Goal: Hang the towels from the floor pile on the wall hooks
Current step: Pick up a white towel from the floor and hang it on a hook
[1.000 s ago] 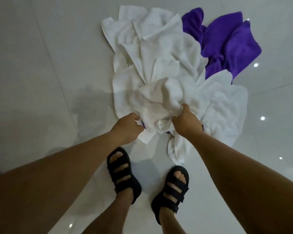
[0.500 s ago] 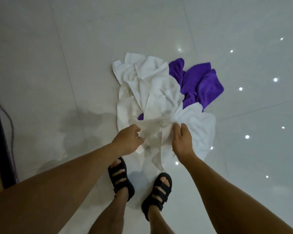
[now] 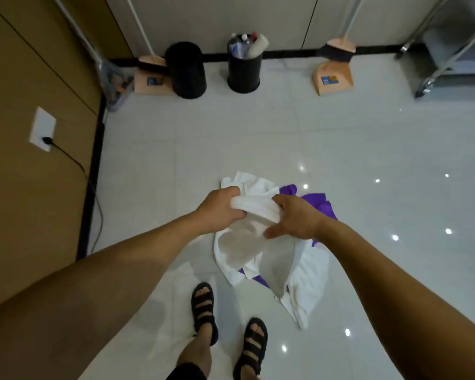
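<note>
Two hands are raised over the pile point(image 3: 310, 275) of towels on the floor point(image 3: 203, 149), both holding one white towel point(image 3: 254, 208). L hand point(image 3: 220, 209) has its fingers curled round the bunched top edge. R hand point(image 3: 294, 218) grips the same roll, fingers over it & thumb stretched out below. The hands are close together w/ a short band of cloth taut between them. The rest of that towel hangs from the grip above the pile's left half. Whether its lower end touches the pile or hangs clear, can't tell.

Pile is mostly white cloth, crumpled & spread flat. A purple towel point(image 3: 321, 207) lies on the pile's far right side, partly hidden behind the R hand, w/ a strip of purple also showing at the pile's near edge. Two feet in black sandals point(image 3: 203, 305) stand just near side of the pile, toes pointing at it.

Well beyond the pile, along the far wall:
- an upright black bin point(image 3: 244, 69) stuffed w/ bottles
- left of it, a 2nd black bin point(image 3: 187, 69), tilted over
- a peach dustpan point(image 3: 333, 78) to the right, w/ a brush above it
- another dustpan point(image 3: 151, 78) to the left, touching the tilted bin

Far right of the pile is a metal rack point(image 3: 450, 50). Far left of it, the brown wall has a white socket point(image 3: 42, 128) w/ a black cable running down to the floor
</note>
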